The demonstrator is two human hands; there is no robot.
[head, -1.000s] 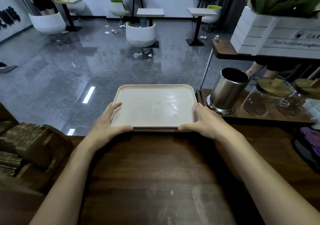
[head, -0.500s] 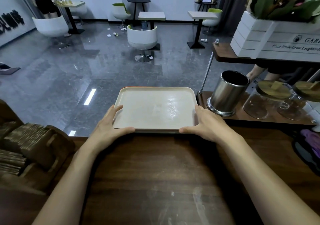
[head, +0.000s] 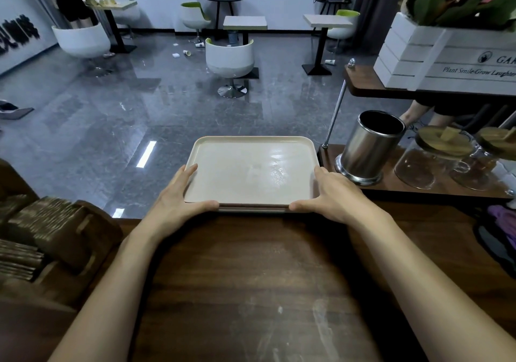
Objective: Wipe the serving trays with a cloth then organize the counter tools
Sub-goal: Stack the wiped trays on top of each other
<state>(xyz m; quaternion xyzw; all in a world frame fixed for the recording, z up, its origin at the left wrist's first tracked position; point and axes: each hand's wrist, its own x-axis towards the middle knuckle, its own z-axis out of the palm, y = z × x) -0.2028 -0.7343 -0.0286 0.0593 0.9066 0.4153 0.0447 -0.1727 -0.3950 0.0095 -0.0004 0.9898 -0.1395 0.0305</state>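
We are gripping the tray (head: 251, 169) at its near corners with our left hand (head: 178, 197) and right hand (head: 332, 194); it is sitting just left of the steel pot (head: 368, 146), perhaps atop another.

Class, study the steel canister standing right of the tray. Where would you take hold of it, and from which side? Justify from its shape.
Grip the steel canister round its straight middle wall, above the flared base ring, probably coming from the near side. It stands upright; a glass jar crowds its right and the tray its left.
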